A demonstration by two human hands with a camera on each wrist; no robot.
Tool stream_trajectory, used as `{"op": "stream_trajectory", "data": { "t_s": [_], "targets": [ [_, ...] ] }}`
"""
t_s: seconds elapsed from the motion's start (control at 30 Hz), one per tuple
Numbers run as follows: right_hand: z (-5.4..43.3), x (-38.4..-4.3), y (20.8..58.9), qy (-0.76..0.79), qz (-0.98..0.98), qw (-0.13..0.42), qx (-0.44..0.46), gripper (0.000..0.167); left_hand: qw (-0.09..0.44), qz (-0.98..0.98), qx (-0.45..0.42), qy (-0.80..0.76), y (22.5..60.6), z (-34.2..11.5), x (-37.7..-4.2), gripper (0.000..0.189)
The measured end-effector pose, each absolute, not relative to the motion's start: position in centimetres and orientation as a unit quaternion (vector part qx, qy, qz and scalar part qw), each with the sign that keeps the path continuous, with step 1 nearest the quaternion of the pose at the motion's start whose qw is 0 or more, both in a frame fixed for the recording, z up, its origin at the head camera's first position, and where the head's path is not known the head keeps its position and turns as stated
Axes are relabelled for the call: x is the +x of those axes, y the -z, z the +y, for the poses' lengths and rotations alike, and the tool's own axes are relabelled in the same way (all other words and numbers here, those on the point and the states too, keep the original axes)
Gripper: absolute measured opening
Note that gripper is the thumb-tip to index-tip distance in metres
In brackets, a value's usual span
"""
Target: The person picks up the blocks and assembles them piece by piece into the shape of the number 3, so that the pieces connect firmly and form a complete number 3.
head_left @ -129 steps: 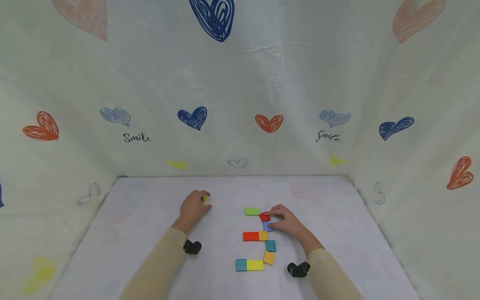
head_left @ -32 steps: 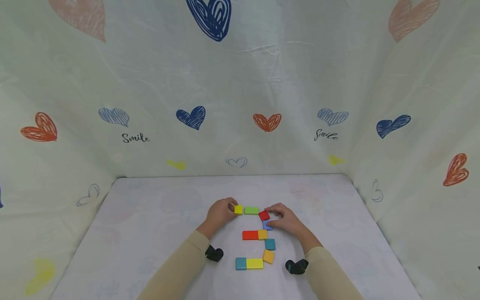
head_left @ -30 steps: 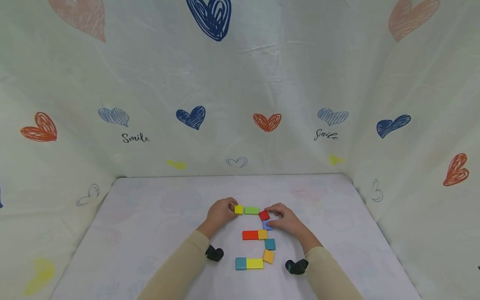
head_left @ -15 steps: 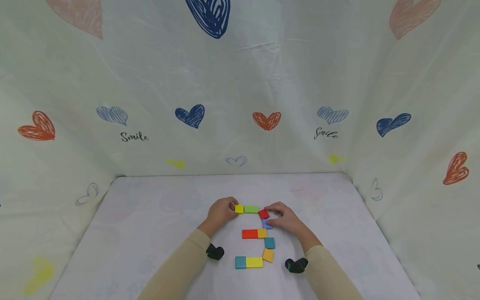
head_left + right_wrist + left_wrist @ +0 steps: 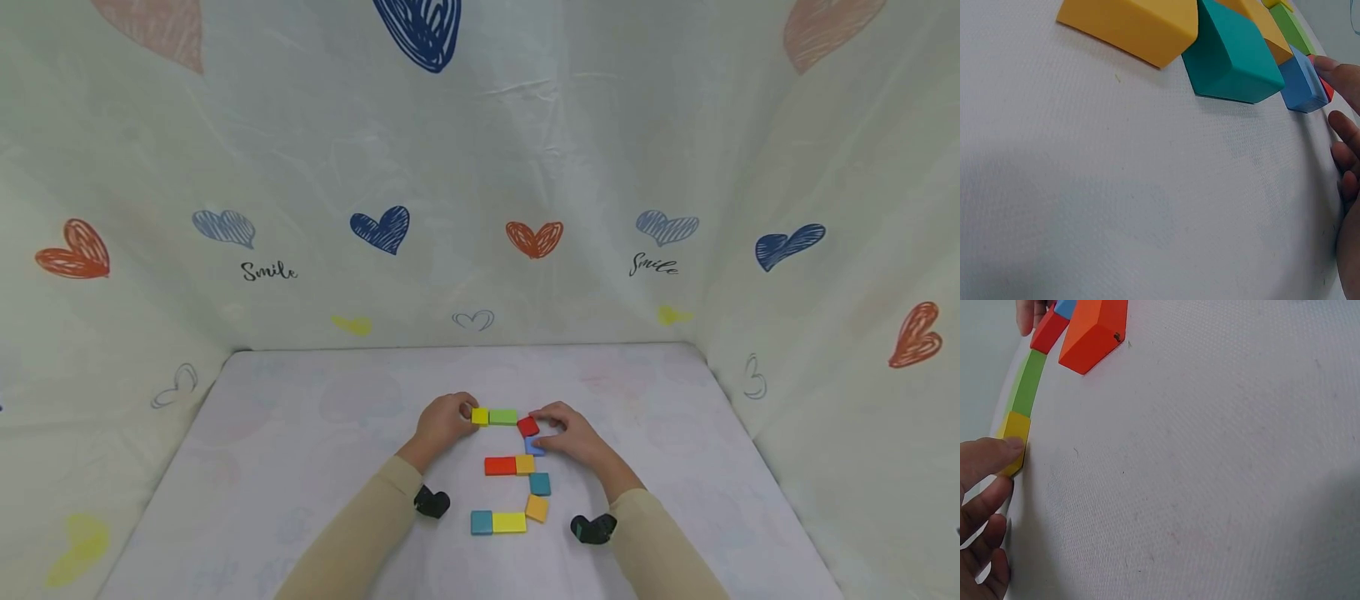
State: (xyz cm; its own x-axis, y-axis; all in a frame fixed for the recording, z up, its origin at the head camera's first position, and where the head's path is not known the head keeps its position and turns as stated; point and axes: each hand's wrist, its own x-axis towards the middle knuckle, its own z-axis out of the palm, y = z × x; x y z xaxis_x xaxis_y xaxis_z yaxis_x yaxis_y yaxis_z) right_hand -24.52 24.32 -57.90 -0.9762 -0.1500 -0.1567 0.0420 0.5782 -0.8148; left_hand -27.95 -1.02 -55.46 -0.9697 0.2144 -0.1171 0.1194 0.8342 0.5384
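Note:
In the head view my left hand (image 5: 441, 425) pinches a small yellow block (image 5: 480, 417) against the left end of a light green block (image 5: 503, 417). The left wrist view shows the thumb on the yellow block's (image 5: 1017, 428) near side. My right hand (image 5: 573, 433) holds a tilted red block (image 5: 528, 426) and a blue block (image 5: 534, 446), index finger at the red one, thumb on the blue one. Below them a long red block (image 5: 500, 467) adjoins an orange-yellow block (image 5: 524, 465). A teal block (image 5: 540, 484) and a tilted orange block (image 5: 537, 507) continue downward.
At the bottom of the row, a second teal block (image 5: 482, 523) adjoins a long yellow block (image 5: 509, 522). All the blocks stand on a white-covered table (image 5: 300, 475). A white curtain (image 5: 480, 150) printed with hearts encloses the back and sides.
My left hand has brought the yellow block from the left over to the green block, closing the small gap beside it. The right hand has stayed at the red and blue blocks.

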Motion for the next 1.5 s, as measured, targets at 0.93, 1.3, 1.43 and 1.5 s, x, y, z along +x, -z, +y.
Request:
{"op": "stream_trajectory", "data": {
  "t_s": [0.93, 1.3, 1.43, 1.5],
  "targets": [
    [24.4, -24.4, 58.0, 0.456, 0.884, 0.099, -0.04, 0.039, 0.092, 0.951, 0.073, -0.286, 55.4, -1.5, -27.5, 0.039],
    [24.7, -24.2, 56.8, 0.442, 0.889, 0.11, -0.037, 0.042, 0.09, 0.947, 0.076, -0.299, 53.8, -3.1, -26.4, 0.039],
    [24.6, -23.9, 55.8, 0.431, 0.894, 0.11, -0.052, 0.04, 0.091, 0.949, 0.086, -0.291, 52.9, -3.5, -25.8, 0.04],
    [24.5, -23.7, 55.0, 0.422, 0.897, 0.113, -0.066, 0.04, 0.092, 0.949, 0.095, -0.285, 52.5, -3.7, -25.4, 0.04]
  ]
}}
